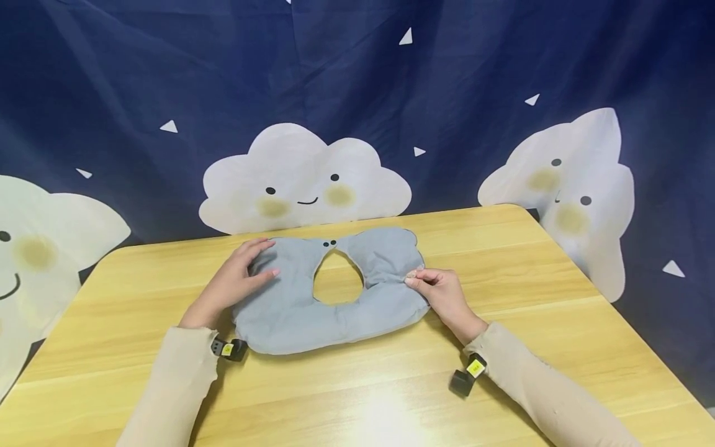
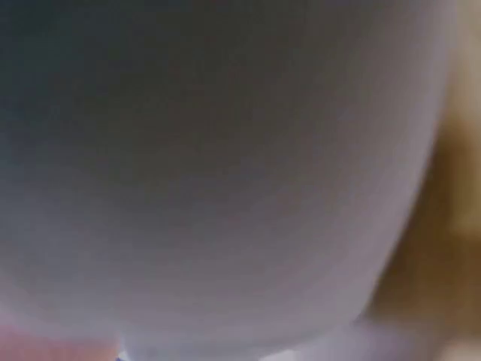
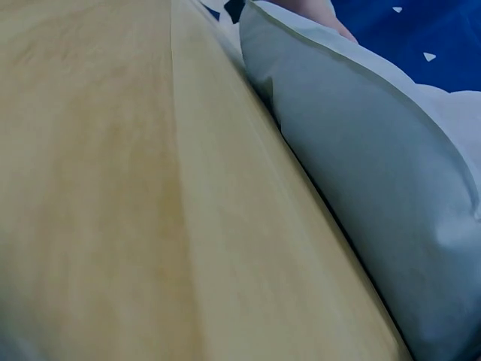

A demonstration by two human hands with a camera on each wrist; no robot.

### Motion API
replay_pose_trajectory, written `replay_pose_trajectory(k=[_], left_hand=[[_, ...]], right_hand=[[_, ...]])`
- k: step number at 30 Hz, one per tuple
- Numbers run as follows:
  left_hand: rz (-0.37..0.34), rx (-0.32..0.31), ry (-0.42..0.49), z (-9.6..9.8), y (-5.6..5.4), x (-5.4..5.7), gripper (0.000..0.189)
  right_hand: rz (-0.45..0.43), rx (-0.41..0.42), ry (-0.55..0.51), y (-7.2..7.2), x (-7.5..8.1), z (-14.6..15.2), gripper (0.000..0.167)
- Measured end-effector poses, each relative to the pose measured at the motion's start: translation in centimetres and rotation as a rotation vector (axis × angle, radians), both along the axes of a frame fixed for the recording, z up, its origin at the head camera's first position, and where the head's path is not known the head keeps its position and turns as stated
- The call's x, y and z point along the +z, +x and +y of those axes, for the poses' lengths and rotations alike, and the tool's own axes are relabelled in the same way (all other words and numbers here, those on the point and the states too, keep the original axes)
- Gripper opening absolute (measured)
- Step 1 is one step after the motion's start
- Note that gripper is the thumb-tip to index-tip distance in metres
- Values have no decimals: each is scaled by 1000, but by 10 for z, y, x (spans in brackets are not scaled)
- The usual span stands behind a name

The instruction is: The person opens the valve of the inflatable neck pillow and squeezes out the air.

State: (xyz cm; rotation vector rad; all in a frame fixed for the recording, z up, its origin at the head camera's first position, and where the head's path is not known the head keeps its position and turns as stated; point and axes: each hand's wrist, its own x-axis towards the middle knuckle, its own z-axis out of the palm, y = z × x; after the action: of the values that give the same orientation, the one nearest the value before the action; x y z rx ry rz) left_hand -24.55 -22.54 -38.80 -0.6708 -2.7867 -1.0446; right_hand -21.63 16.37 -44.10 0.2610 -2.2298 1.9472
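A grey neck pillow (image 1: 301,316) lies puffed up on the table, its two ends meeting at the far side by a pair of dark snap buttons (image 1: 329,243). My left hand (image 1: 234,276) rests on the pillow's left side, fingers and thumb spread over it. At the right edge, my right hand (image 1: 441,292) pinches a bit of the pillow between thumb and fingers, and the fabric wrinkles there. What exactly is pinched is too small to tell. Blurred pillow fabric (image 2: 210,188) fills most of the left wrist view. In the right wrist view, the pillow's side (image 3: 361,173) stretches along the table.
The light wooden table (image 1: 357,397) shows through the pillow's centre hole. Behind it hangs a dark blue curtain (image 1: 223,74) with white smiling clouds. Small black cameras are strapped to both wrists, over beige sleeves (image 1: 173,379).
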Motion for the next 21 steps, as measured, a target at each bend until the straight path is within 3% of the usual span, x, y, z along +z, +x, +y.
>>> replay_pose_trajectory(k=[7, 12, 16, 21], left_hand=[[-137, -48, 11, -26, 2, 25, 57], [-179, -48, 26, -33, 3, 41, 57], [-174, -65, 18, -25, -1, 41, 59], [-163, -79, -54, -15, -8, 27, 77]], right_hand=[[-21, 1, 9, 2, 3, -1, 5], [-29, -1, -7, 2, 3, -2, 3], [-10, 7, -18, 2, 4, 0, 2], [-6, 26, -5, 4, 7, 0, 4]])
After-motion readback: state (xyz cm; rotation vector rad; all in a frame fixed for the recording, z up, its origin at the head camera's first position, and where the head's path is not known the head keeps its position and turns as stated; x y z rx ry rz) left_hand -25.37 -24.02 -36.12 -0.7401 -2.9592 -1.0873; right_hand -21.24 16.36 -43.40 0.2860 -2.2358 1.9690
